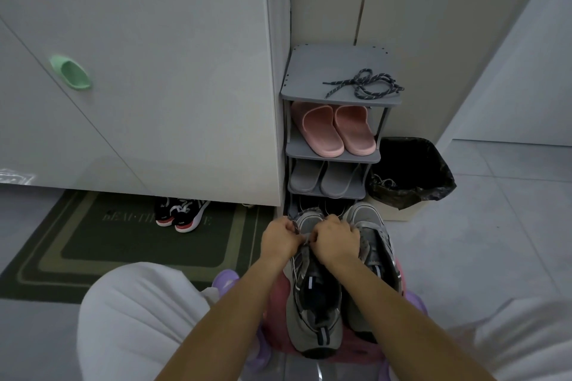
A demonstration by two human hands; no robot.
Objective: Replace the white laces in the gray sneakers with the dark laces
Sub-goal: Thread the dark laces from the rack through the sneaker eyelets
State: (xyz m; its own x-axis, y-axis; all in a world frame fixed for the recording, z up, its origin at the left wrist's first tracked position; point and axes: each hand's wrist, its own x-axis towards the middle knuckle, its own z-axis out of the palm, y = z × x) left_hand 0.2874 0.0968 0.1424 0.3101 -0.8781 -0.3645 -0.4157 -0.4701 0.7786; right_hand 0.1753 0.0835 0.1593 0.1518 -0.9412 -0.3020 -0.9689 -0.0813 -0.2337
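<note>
Two gray sneakers stand side by side in front of me, toes pointing away: the left sneaker (pixel 314 303) and the right sneaker (pixel 376 244). My left hand (pixel 278 240) and my right hand (pixel 335 241) are both curled over the front lacing area of the left sneaker, pinching its lace; the lace itself is mostly hidden under my fingers. A loose dark lace (pixel 366 85) lies coiled on the top shelf of the gray shoe rack (pixel 297 93), well beyond my hands.
Pink slippers (pixel 334 130) and gray slippers (pixel 325 178) fill the rack's lower shelves. A bin with a black bag (pixel 414 176) stands right of the rack, with white laces inside. Black-and-red sneakers (pixel 182 215) sit on a green mat (pixel 93 244) under a white cabinet.
</note>
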